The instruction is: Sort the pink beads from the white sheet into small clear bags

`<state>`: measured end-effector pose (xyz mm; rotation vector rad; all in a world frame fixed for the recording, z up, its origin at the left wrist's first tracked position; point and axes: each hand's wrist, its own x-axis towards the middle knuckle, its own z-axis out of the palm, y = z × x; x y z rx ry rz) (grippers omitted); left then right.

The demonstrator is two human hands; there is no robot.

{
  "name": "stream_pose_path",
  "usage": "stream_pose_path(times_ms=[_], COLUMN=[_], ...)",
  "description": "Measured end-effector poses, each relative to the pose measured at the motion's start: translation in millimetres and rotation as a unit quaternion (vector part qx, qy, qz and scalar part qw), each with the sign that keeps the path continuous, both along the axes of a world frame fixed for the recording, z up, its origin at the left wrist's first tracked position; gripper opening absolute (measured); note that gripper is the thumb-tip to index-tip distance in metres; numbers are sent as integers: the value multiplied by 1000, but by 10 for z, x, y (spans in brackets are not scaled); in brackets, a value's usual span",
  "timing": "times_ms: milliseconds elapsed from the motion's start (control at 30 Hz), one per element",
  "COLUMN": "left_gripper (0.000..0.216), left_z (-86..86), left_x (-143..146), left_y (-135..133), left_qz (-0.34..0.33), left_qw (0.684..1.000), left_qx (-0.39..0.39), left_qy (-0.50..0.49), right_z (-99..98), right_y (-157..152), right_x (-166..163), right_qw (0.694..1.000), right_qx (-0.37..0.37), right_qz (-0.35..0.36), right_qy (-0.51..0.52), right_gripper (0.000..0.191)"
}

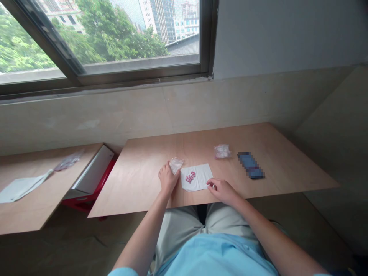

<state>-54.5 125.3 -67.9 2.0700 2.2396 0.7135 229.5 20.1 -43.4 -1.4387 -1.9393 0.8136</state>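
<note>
A white paper sheet [203,174], creased down the middle, lies flat near the table's front edge. On its left half is a loose cluster of small pinkish-red beads or pellets [190,177]. My left hand [169,178] rests on the table left of the sheet, thumb and fingers around the near side of a small clear plastic bag [176,165]. At the sheet's right edge is my right hand [222,189], its thumb and fingers curled together; whatever may be between the fingertips is too small to make out.
Further back sits a bundle of clear plastic bags [222,151]. A dark phone-like object [250,165], pixelated, lies to the right. On a second table [31,214] at left are white sheets [23,187] and a plastic packet [69,160]. A red stool [100,188] stands between the tables.
</note>
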Motion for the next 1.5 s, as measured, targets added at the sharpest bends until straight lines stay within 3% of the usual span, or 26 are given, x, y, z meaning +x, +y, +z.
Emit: stream_pose_path(times_ms=[133, 267, 367, 500, 600, 767, 967, 1133, 1233, 1333, 1500], left_gripper=[70, 65, 60, 60, 56, 62, 79, 75, 61, 45, 47], left_z=[45, 227, 442, 654, 690, 680, 715, 608, 553, 554, 598], left_x=[-106, -156, -57, 184, 326, 430, 450, 440, 454, 473, 471], left_y=[-43, -141, -289, -612, -859, -1070, -1088, -1052, -1034, -1022, -1001], left_qz=[-11, -39, -121, -280, -328, -391, -409, -392, -383, -382, -391], left_qw=[999, 995, 979, 931, 905, 872, 865, 885, 894, 899, 900], left_qx=[12, 30, 21, -15, -27, -93, -137, -128, -136, -140, -138], left_qy=[-31, -87, -161, -233, -268, -280, -255, -216, -190, -164, -136], right_z=[-17, -20, 18, 127, 222, 305, 302, 219, 141, 96, 95], right_y=[26, 36, 26, -9, -69, -181, -192, -202, -220, -226, -223], right_x=[1, 0, -16, -77, -131, -205, -278, -340, -366, -369, -362], right_qw=[1000, 1000, 999, 984, 970, 977, 982, 984, 988, 992, 994], right_qx=[1, 9, -4, -65, -65, -4, 14, 23, 24, 25, 83], right_qz=[3, 6, 1, -3, 19, 86, 85, 74, 56, 39, 35], right_qy=[-10, -6, 37, 167, 233, 195, 170, 158, 141, 120, 61], right_gripper=[20, 20, 19, 25, 32, 27, 16, 15, 11, 6, 5])
